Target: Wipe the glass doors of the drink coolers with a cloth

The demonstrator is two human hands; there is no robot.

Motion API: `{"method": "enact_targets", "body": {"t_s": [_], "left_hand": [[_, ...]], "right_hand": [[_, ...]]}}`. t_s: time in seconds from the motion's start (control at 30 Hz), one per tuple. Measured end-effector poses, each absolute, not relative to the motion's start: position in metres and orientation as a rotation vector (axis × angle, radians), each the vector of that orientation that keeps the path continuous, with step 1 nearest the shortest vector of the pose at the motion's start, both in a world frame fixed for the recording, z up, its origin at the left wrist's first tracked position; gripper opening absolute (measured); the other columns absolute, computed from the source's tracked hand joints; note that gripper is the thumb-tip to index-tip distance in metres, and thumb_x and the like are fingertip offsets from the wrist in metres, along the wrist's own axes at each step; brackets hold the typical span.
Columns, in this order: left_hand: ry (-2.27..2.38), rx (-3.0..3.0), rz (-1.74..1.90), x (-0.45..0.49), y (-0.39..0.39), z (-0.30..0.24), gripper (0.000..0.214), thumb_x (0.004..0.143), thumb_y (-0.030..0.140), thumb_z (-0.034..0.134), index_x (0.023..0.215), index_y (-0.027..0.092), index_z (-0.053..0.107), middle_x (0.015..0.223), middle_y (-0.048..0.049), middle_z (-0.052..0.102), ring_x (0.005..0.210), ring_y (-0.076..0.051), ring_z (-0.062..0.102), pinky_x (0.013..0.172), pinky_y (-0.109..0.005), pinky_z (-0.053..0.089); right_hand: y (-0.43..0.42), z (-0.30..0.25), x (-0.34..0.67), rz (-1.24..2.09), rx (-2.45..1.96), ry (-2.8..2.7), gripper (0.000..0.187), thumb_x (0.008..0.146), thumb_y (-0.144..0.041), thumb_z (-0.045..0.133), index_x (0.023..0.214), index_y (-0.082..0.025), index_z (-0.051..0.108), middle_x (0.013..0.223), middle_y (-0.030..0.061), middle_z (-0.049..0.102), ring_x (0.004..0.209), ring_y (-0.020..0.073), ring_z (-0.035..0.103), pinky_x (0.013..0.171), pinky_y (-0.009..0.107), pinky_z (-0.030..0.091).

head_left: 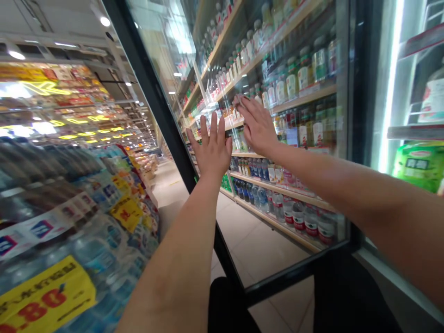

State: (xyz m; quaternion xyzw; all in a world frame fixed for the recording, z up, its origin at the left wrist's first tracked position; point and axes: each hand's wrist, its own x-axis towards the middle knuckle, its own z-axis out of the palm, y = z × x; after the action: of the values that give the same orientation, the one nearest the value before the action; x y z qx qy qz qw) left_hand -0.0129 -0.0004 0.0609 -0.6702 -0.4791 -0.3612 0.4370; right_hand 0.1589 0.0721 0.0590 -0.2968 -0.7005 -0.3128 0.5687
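Observation:
A glass fridge door [249, 240] with a black frame stands swung out in front of me. My left hand [212, 150] lies against the glass, open, its fingers spread and pointing up. Higher and to the right, my right hand [258, 125] presses on the same pane. Under its fingertips is a small greyish-brown cloth [238, 101], mostly covered by the fingers. Through the glass show shelves of bottles, and light reflections lie across the upper pane.
To the left is a stack of bottled drinks [100, 249] with a yellow price sign [48, 296]. The lit fridge interior [388, 83] at right holds a green package [418, 164]. A tiled aisle floor [169, 178] runs back beyond the door.

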Motion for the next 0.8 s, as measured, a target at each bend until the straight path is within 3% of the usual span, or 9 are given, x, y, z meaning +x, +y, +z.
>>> {"method": "enact_targets", "body": {"t_s": [0.2,0.57,0.8], "left_hand": [[-1.272,-1.66,-0.89,-0.01,-0.003,0.062,0.065,0.103,0.044,0.037,0.164,0.026,0.023,0.172,0.0036,0.008,0.16,-0.023,-0.007,0.127,-0.059,-0.019],[-1.252,-1.637,-0.892,-0.011,0.002,0.061,0.064,0.106,0.049,0.021,0.165,0.023,0.024,0.171,0.0089,0.005,0.157,-0.019,-0.017,0.12,-0.044,-0.034],[-1.292,-1.638,-0.87,-0.01,-0.003,0.061,0.066,0.098,0.051,0.029,0.16,0.032,0.02,0.17,0.0127,0.004,0.152,-0.006,-0.029,0.13,-0.055,-0.019]], "right_hand": [[0.078,0.096,0.164,-0.645,-0.79,-1.587,0.059,0.101,-0.026,0.034,0.16,-0.028,0.036,0.171,-0.0029,0.026,0.16,0.0238,0.018,0.132,0.05,0.023],[0.07,0.092,0.134,-0.681,-0.67,-1.699,0.06,0.101,-0.026,0.036,0.16,-0.034,0.035,0.169,-0.0071,0.03,0.16,0.0221,0.019,0.132,0.052,0.022],[0.105,0.102,0.169,-0.434,-0.821,-1.191,0.057,0.1,-0.02,0.028,0.155,-0.016,0.042,0.168,0.0057,0.033,0.157,0.0245,0.021,0.13,0.053,0.022]]}}
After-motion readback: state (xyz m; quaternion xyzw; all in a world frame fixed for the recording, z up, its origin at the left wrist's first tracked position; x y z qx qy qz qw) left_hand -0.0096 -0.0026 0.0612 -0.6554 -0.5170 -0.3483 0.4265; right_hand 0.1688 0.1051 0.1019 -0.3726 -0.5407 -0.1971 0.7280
